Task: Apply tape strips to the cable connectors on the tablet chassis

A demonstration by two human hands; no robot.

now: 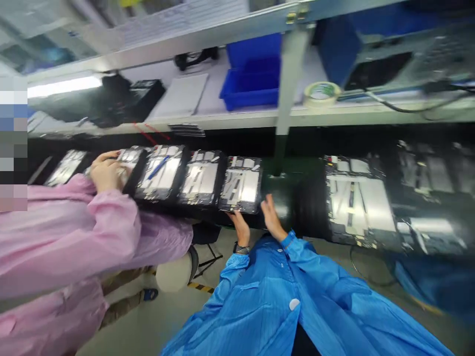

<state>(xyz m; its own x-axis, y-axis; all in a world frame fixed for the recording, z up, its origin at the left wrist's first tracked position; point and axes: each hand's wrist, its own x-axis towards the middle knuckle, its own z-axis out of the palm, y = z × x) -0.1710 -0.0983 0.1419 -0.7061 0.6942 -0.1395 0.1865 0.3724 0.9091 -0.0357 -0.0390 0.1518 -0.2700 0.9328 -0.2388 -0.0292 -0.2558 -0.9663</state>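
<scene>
An opened tablet [242, 185], its silvery batteries and circuit boards bare, lies at the right end of a row on the dark work surface. My left hand [241, 230] is at its near edge, gripping it there, with some fingers hidden by the edge. Just off the tablet's lower right corner is my right hand [273, 218], fingers stretched out and nothing in them. Left of this tablet lie another opened tablet [200, 178] and one with a blue stick-like tool [159, 167] across it.
A co-worker's hand [107, 172] in a pink sleeve touches a tablet farther left. More opened tablets [358, 200] lie to the right. Above the dark surface, a shelf [241, 120] carries a blue bin [252, 89] and a tape roll [322, 94]. A metal post [291, 69] rises behind my hands.
</scene>
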